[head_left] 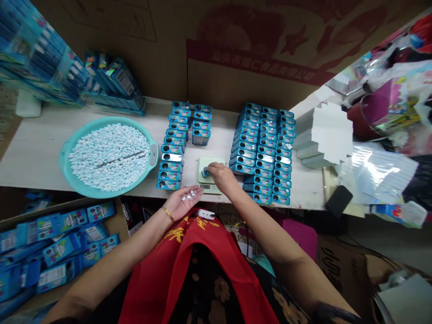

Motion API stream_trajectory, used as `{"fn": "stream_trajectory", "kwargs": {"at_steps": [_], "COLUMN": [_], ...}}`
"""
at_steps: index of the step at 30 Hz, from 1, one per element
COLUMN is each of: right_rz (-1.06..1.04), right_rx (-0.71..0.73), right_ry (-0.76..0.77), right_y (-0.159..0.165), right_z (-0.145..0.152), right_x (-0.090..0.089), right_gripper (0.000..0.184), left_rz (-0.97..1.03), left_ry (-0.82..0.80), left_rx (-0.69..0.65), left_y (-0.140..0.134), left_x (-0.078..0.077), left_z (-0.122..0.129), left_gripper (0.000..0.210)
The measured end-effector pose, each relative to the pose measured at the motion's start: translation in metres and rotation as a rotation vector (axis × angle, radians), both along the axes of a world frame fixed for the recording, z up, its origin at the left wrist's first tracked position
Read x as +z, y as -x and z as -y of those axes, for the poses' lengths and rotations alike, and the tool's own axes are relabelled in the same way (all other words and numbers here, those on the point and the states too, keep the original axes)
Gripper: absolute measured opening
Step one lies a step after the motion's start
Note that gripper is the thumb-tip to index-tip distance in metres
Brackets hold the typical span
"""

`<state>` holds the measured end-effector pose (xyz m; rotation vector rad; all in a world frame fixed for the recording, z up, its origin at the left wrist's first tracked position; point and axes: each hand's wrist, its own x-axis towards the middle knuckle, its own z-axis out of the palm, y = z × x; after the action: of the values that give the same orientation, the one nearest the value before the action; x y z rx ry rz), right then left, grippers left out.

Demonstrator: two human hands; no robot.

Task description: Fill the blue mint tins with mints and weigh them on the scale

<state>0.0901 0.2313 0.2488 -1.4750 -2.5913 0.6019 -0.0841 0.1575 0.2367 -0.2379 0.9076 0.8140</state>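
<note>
My left hand (185, 201) is palm up near the table's front edge, its fingers stretched out, with several small white candies (188, 197) resting in it. Over a pale green scale (212, 161), the fingers of my right hand (221, 176) close on a small blue candy box (205, 172), mostly hidden by them. Blue boxes with dark round openings stand upright in rows, one group (170, 166) left of the scale and a larger group (265, 155) right of it. A turquoise basin (153, 155) farther left is full of white candies with a dark stick-like strip lying across them.
A tall cardboard carton (216, 85) walls off the back. Stacked white card (332, 135) stands right of the rows, with a dark phone-like object (339, 198) at the front edge. A carton below left holds loose blue packs (62, 249). More blue packs (121, 81) stand back left.
</note>
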Motion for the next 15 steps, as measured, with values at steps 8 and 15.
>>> {"fn": "stream_trajectory", "kwargs": {"at_steps": [8, 15], "right_rz": [-0.281, -0.193], "right_rx": [-0.121, 0.226], "right_ry": [-0.037, 0.025], "right_y": [-0.008, 0.038], "right_z": [0.01, 0.076], "right_x": [-0.006, 0.01], "right_gripper": [0.039, 0.026], "left_rz": [0.006, 0.12], "left_ry": [0.0, 0.046], "left_rx": [-0.019, -0.039], "left_y": [-0.002, 0.002], "left_x": [0.0, 0.0], "left_z": [-0.002, 0.008], "left_gripper": [0.019, 0.026]}}
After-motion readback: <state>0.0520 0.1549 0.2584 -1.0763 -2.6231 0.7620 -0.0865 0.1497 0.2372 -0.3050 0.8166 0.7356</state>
